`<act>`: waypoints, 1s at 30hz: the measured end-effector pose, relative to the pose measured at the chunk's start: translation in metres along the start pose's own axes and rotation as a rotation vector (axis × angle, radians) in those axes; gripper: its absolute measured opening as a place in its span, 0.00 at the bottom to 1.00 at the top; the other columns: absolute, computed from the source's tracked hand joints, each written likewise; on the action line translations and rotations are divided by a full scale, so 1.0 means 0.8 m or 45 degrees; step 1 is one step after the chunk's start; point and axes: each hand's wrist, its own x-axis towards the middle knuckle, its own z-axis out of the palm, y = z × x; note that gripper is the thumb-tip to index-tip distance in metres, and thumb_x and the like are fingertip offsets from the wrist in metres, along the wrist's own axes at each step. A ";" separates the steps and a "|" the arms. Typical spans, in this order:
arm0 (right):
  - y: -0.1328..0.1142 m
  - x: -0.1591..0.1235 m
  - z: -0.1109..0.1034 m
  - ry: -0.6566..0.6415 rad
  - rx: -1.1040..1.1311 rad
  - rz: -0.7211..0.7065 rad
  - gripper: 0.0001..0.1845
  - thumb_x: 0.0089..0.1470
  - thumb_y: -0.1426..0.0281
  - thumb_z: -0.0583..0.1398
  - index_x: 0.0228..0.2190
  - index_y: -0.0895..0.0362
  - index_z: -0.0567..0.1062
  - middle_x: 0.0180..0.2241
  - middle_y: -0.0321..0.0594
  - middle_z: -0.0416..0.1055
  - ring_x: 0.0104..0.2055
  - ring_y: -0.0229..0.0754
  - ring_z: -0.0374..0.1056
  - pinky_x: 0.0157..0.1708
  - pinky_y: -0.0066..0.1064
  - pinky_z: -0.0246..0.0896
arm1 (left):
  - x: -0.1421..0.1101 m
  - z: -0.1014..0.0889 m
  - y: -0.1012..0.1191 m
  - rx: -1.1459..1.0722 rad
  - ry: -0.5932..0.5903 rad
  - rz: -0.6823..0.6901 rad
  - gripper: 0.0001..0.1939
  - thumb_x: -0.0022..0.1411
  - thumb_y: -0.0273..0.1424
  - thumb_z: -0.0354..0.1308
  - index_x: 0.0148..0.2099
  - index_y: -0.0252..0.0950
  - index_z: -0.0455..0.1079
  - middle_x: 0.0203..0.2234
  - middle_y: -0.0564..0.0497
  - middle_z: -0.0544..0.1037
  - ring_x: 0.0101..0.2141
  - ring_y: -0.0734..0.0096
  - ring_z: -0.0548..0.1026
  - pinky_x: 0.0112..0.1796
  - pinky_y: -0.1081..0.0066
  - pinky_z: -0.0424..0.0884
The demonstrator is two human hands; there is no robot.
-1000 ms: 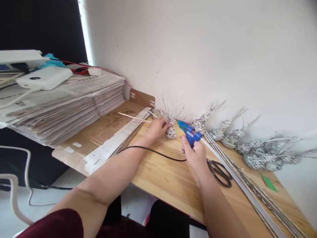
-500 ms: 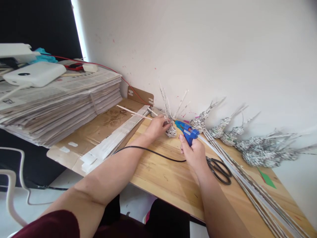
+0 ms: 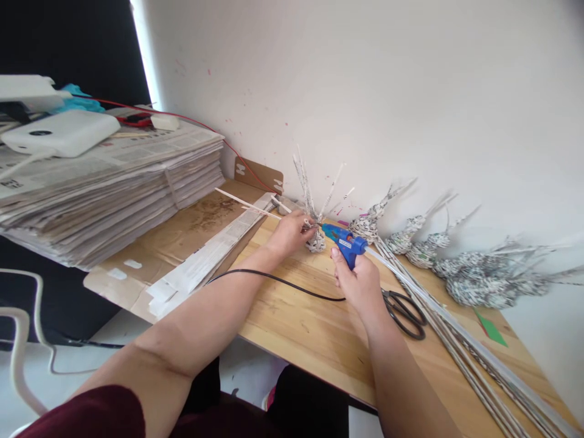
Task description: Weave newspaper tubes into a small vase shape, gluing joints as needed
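Take the white wall [image 3: 387, 91] as 12 o'clock, with the dial centred on the work. Use the wooden board [image 3: 292, 322] as a firm base. Leave the newspaper stack [image 3: 191, 176] alone at 10 o'clock. Avoid disturbing the long paper sticks [image 3: 477, 371] toward 4 o'clock, or bending the clear glue stick [image 3: 392, 266] trailing over them. Mind the black cord [image 3: 292, 280] across the left forearm [image 3: 205, 316] at 8 o'clock; allow slack. Steer with the right hand [image 3: 360, 283] at 4 o'clock, fingers wrapped round the grip of the blue glue gun [image 3: 350, 249]; cannot tell whether pressing the trigger. Steady with the left hand [image 3: 292, 233] at 9 o'clock, fingers narrow, holding the neck of the woven piece [image 3: 316, 244]. Shun the scissors [image 3: 404, 309] near the right wrist. Hold the woven piece upright at the dial's centre, base on the board, paper spokes [image 3: 331, 190] rising toward 12. Aim the nozzle [image 3: 322, 228] exactly, just beside the left fingertips: squeeze sparingly, guard skin from heat, press until set.
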 end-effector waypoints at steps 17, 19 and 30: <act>-0.014 -0.005 -0.004 0.014 -0.360 0.010 0.29 0.59 0.47 0.52 0.35 0.59 0.78 0.28 0.51 0.77 0.37 0.58 0.74 0.36 0.41 0.64 | 0.000 0.000 0.006 -0.013 -0.027 0.052 0.02 0.60 0.27 0.62 0.35 0.33 0.76 0.30 0.48 0.75 0.32 0.70 0.73 0.35 0.71 0.68; -0.013 -0.005 -0.003 0.020 -0.356 -0.003 0.29 0.59 0.48 0.52 0.36 0.59 0.78 0.29 0.52 0.77 0.38 0.58 0.74 0.37 0.41 0.64 | -0.001 0.000 0.006 -0.017 -0.025 0.057 0.03 0.60 0.28 0.62 0.35 0.34 0.76 0.31 0.48 0.75 0.33 0.69 0.74 0.35 0.71 0.68; -0.009 -0.003 -0.003 0.000 -0.172 -0.031 0.25 0.59 0.49 0.54 0.34 0.57 0.77 0.25 0.46 0.75 0.32 0.52 0.73 0.32 0.36 0.64 | -0.001 0.000 0.007 -0.008 -0.031 0.068 0.03 0.61 0.28 0.62 0.35 0.34 0.76 0.31 0.48 0.76 0.33 0.68 0.74 0.36 0.70 0.69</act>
